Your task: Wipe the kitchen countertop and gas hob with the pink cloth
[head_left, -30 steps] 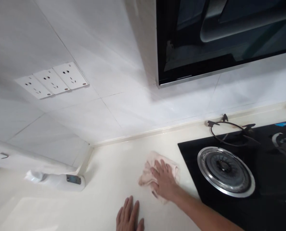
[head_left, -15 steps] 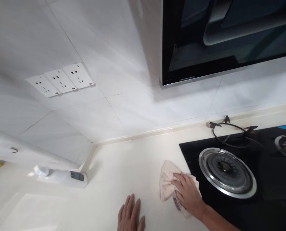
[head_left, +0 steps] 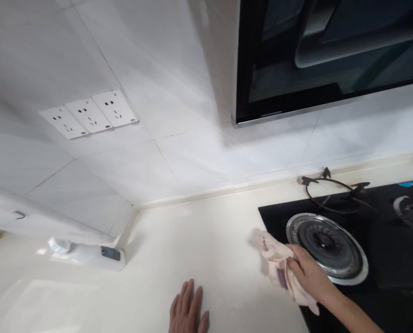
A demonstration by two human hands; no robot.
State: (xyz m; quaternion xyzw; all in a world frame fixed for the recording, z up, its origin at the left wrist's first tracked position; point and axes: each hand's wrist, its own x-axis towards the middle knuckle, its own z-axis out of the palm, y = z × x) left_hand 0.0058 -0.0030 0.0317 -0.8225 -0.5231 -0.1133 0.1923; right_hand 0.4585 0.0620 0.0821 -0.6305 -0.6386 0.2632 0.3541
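My right hand [head_left: 307, 273] grips a pale pink cloth [head_left: 278, 254], which hangs bunched from the fingers over the left edge of the black glass gas stove [head_left: 383, 249]. A purple patch shows on the cloth. Beside the hand is a round burner [head_left: 324, 240] with a shiny metal ring. My left hand [head_left: 187, 310] lies flat on the cream countertop [head_left: 199, 240] at the bottom of the view, its fingers stretched out and holding nothing.
A wire pot support [head_left: 331, 192] rests at the stove's back edge. On the left a white bottle [head_left: 88, 254] lies on its side. Wall sockets [head_left: 90, 115] sit on the tiled wall, and a dark range hood [head_left: 324, 60] juts out above the stove.
My right hand has lifted the cloth off the countertop and moved right, to the stove's edge. The cloth went from spread to bunched. My left hand has stayed put.
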